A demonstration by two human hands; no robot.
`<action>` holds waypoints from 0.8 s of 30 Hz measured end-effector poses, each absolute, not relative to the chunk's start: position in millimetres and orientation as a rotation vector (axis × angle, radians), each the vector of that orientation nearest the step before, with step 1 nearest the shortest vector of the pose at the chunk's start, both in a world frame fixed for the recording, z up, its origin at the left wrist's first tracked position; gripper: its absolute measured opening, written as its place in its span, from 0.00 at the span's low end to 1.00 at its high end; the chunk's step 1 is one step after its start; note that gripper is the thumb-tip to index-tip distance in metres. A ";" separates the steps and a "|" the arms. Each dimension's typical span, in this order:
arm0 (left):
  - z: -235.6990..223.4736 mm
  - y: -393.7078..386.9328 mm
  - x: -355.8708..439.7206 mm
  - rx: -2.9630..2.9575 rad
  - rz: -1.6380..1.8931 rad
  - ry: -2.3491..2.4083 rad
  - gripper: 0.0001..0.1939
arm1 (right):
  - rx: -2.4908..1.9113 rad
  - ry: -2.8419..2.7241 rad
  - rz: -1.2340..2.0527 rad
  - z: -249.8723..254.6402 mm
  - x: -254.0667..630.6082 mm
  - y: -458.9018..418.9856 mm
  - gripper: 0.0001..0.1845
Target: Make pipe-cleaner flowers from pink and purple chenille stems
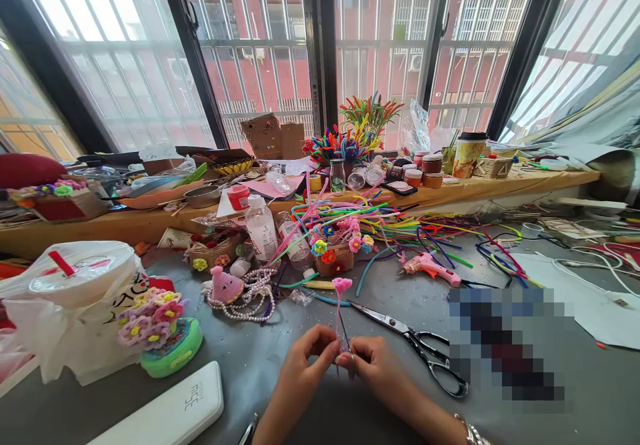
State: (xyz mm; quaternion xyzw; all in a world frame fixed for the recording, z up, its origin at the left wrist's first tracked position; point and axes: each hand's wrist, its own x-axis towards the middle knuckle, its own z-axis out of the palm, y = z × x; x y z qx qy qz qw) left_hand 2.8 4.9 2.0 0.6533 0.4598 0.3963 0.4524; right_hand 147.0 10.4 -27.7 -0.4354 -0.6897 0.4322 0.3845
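My left hand [314, 355] is closed in a pinch at the foot of a pink pipe-cleaner flower [342, 285], whose thin pink stem stands upright. Close beside it, my right hand [373, 360] pinches a thin dark strip [344, 328] that leans across the stem; I cannot make out its kind. A bit of purple shows between the fingertips, mostly hidden by them. Just beyond my right hand lies a pair of large scissors [395, 325] with black handles, blades slightly apart and pointing to the far left.
A white power bank [165, 408], a green pot of fuzzy flowers [173, 348] and a bagged drink cup [83, 278] stand on the left. Pearl strings [260, 292] lie ahead. A pink glue gun [431, 268] is right of a pipe-cleaner pile [345, 212]. Part of the right side is blurred out.
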 end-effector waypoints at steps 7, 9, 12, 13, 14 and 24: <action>3.7 4.3 2.6 1.567 1.019 1.136 0.09 | -1.006 -1.749 1.182 -26.6 147.3 7.4 0.29; 4.2 4.1 2.9 1.582 1.012 1.139 0.09 | -1.006 -1.740 1.192 -25.5 147.2 6.1 0.29; 5.4 4.0 3.5 1.610 1.006 1.145 0.09 | -1.028 -1.748 1.201 -25.2 147.0 4.8 0.27; 5.9 4.1 3.7 1.617 1.002 1.147 0.09 | -1.038 -1.759 1.197 -25.5 146.9 4.7 0.27; 6.4 4.1 3.9 1.622 0.999 1.149 0.09 | -1.055 -1.768 1.186 -25.9 146.8 4.9 0.27; 7.4 4.9 3.3 1.601 1.021 1.192 0.09 | -1.194 -1.758 1.065 -24.7 148.2 8.0 0.27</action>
